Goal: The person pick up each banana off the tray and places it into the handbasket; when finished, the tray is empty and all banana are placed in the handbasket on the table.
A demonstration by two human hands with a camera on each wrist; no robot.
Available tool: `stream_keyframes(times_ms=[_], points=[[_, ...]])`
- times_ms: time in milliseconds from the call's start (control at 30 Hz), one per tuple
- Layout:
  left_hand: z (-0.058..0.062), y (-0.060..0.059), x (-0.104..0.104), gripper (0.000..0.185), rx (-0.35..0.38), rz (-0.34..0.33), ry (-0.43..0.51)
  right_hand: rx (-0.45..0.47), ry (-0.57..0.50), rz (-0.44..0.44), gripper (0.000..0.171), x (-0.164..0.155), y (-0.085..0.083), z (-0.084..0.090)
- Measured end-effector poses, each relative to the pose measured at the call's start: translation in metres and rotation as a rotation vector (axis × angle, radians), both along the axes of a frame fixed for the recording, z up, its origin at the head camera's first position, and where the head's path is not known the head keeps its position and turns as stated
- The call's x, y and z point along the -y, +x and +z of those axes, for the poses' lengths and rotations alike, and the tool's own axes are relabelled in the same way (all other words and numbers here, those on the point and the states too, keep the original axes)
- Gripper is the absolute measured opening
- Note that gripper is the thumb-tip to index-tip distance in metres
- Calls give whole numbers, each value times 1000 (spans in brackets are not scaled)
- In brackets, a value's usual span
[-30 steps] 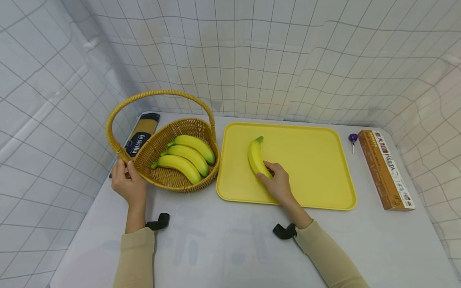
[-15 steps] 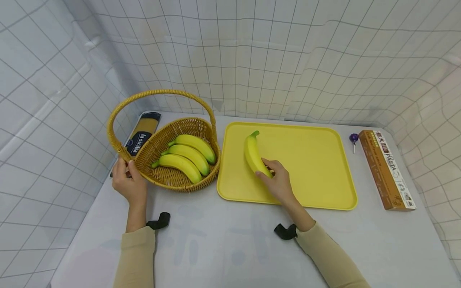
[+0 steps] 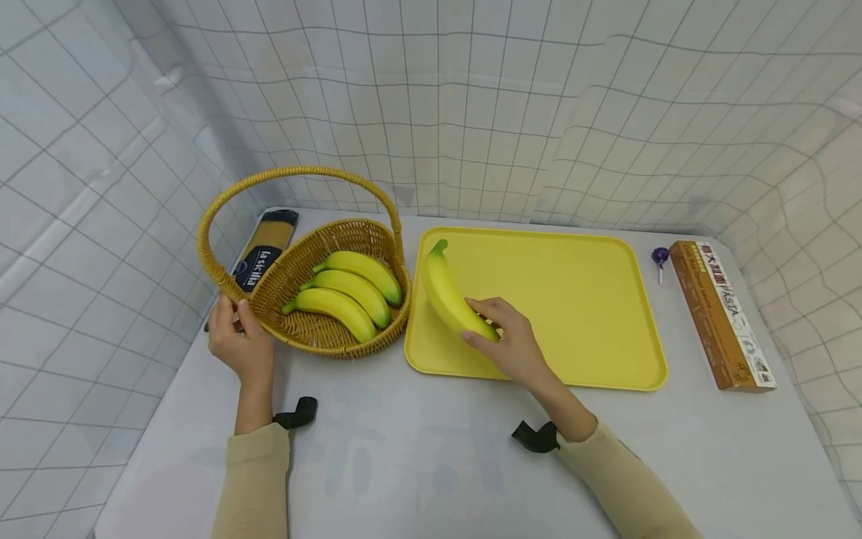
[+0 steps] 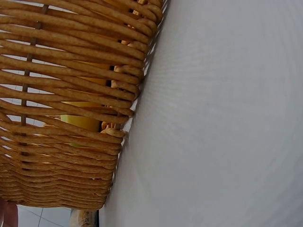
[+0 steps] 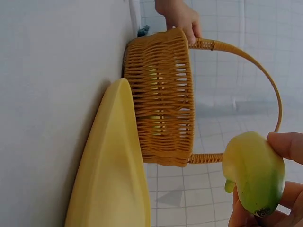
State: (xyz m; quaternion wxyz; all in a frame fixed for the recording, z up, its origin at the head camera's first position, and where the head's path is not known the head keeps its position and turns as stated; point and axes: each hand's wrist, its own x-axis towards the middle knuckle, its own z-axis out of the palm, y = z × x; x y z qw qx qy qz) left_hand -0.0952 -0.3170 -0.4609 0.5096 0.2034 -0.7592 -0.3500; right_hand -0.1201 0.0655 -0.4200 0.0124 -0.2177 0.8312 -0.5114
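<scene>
My right hand pinches the lower end of a yellow banana, its green stem pointing up and to the left. In the right wrist view the banana is raised above the level of the yellow tray, thumb on one side and fingers on the other. My left hand grips the near left rim of a wicker basket at the foot of its tall arched handle. Three bananas lie side by side in the basket. The left wrist view is mostly filled by the basket's woven side.
The yellow tray lies just right of the basket. Behind the basket is a pasta packet, partly hidden. At the far right lie a purple lollipop and a brown pasta box. White grid-patterned curtain surrounds the table.
The banana in my right hand has lifted off the tray and moved left toward the basket, tilting further leftward. My left hand and the basket stay in place.
</scene>
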Motion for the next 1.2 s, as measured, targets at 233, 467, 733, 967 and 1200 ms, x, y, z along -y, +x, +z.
stream_keyframes(times_ms=[233, 467, 733, 967, 1200], points=[[0, 0, 0, 28, 1, 1, -1, -96, -13, 149, 49, 27, 3, 10], [0, 0, 0, 29, 8, -6, 6, -142, -9, 242, 49, 66, -1, 22], [1, 0, 0, 28, -5, -6, -5, -139, 77, 304, 50, 107, -14, 30], [1, 1, 0, 29, 10, -3, 5, -98, 159, 346, 51, 136, -24, 26], [1, 1, 0, 28, 12, 9, 17, -110, 280, 396, 51, 160, -32, 19]])
